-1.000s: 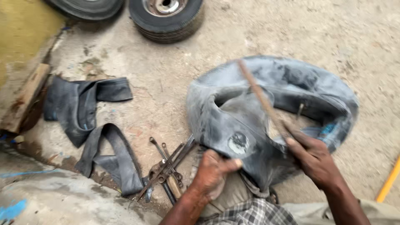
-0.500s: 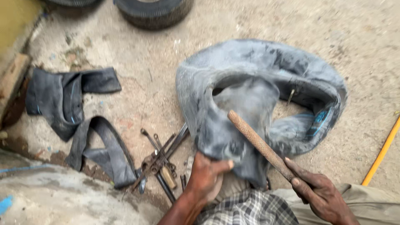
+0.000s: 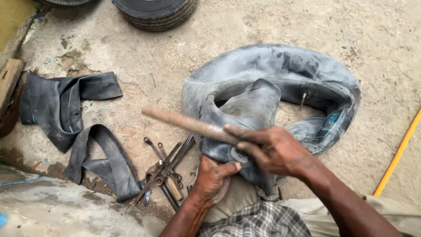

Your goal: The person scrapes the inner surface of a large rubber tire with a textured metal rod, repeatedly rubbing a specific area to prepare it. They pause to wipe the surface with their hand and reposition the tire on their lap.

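The limp, floppy inner tube [image 3: 280,101] drapes over the person's knee. The left hand [image 3: 215,177] clamps its fold; right-hand fingers [image 3: 245,139] grip a stiff rasp [image 3: 188,124] above it.

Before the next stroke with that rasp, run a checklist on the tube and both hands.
1. Right hand gripping the rasp: ok.
2. Left hand pinning the inner tube fold over the knee: ok.
3. Rasp touching the rubber: cannot tell, it is blurred.
4. Left thumb out of the rasp's path: cannot tell.
5. Valve stem away from the hands: ok.
6. Hand tools lying within left-hand reach: ok.
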### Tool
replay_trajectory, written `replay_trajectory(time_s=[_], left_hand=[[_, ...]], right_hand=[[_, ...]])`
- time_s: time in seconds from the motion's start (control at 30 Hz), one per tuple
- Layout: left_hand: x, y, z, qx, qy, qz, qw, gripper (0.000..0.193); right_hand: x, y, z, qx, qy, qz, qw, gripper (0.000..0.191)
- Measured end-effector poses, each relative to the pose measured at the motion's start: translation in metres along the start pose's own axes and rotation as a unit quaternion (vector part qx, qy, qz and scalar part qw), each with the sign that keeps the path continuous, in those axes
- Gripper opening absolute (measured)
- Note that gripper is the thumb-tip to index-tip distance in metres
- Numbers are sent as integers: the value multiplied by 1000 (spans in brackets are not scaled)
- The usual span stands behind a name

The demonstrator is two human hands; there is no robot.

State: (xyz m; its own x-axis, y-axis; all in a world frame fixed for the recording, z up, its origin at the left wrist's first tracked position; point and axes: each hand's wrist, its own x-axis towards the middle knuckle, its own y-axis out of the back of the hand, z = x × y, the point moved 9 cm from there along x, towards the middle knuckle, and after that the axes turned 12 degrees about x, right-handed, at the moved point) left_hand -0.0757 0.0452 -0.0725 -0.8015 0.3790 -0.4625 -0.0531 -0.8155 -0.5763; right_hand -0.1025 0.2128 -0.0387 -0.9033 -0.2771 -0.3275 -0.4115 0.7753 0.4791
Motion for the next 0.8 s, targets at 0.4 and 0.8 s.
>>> replay_trajectory(time_s=[0.4, 0.8], left_hand=[[6, 4, 2, 32, 5, -18, 999, 72], [3, 5, 3, -51, -37, -31, 998, 60]], right_hand=[[-42, 1, 36, 25, -48, 18, 998, 57], [-103, 27, -7, 51, 229, 52, 971, 43]])
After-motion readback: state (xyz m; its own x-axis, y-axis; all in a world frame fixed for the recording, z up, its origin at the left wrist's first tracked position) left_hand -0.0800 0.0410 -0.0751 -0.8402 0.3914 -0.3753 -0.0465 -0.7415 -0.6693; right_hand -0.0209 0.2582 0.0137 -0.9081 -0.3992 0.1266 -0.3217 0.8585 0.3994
